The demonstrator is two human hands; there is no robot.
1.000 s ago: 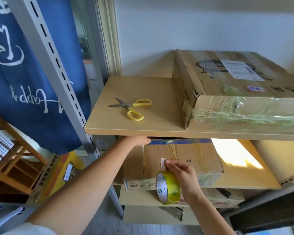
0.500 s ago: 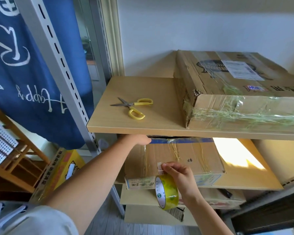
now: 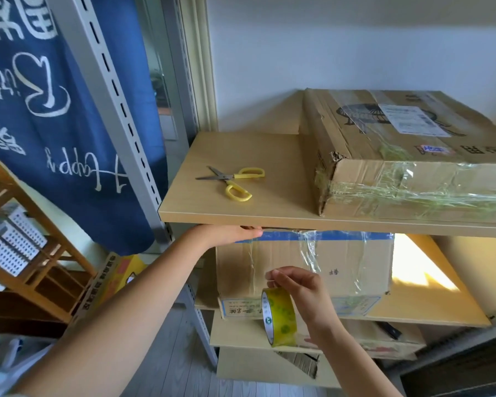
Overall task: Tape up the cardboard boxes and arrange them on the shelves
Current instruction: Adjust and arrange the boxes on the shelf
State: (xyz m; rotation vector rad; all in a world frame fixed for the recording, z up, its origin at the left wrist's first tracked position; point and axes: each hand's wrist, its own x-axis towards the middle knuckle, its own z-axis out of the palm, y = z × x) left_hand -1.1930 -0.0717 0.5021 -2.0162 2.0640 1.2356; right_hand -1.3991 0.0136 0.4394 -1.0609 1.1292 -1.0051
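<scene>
A cardboard box (image 3: 341,267) with a blue top edge and strips of clear tape stands on the middle shelf (image 3: 430,308). My left hand (image 3: 226,233) reaches under the upper shelf (image 3: 241,209) and rests on the box's top left edge, with its fingers partly hidden by the shelf board. In front of the box's lower left face, my right hand (image 3: 301,290) holds a roll of clear yellowish tape (image 3: 279,318) and pinches the tape's free end between thumb and forefinger. A larger taped box (image 3: 384,147) lies on the upper shelf at the right.
Yellow-handled scissors (image 3: 232,181) lie on the upper shelf's left half. A grey slotted upright (image 3: 112,96) frames the shelves on the left, with a blue curtain (image 3: 55,124) behind it. A wooden rack (image 3: 26,267) and a yellow carton (image 3: 118,279) stand lower left. Flattened boxes fill the lower shelves.
My right hand has drifted slightly left with the tape roll while still pinching the tape end. My left hand has stayed on top of the box.
</scene>
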